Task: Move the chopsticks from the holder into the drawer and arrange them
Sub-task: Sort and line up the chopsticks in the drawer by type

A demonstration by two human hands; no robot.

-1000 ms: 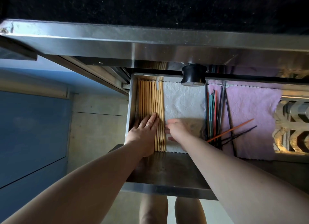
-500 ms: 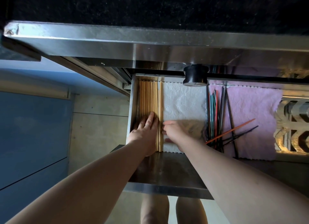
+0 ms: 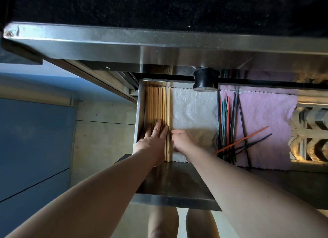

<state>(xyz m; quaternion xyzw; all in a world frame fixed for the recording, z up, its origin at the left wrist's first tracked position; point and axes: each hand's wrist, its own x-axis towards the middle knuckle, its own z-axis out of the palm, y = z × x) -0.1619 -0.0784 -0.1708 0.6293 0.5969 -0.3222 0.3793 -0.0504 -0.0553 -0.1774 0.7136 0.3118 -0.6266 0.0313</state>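
Observation:
The steel drawer (image 3: 174,201) stands pulled out below the counter. Several light wooden chopsticks (image 3: 158,104) lie side by side along its left wall. My left hand (image 3: 152,142) lies flat on their near ends, fingers spread, a ring on one finger. My right hand (image 3: 181,142) rests on the white paper liner (image 3: 193,110), its fingertips against the right edge of the wooden row. Further right, several dark, teal and red chopsticks (image 3: 226,124) lie on a pink liner (image 3: 266,113), with an orange chopstick (image 3: 243,139) and some black ones crossed over them.
A black round knob (image 3: 205,81) hangs from the steel counter edge (image 3: 159,44) over the drawer's back. A patterned metal surface (image 3: 310,134) shows at the right. Blue cabinet fronts (image 3: 33,145) and a pale floor lie to the left. My legs show below the drawer.
Both hands have pushed the wooden chopsticks leftward into a tighter row against the drawer's left wall. The view has shifted slightly.

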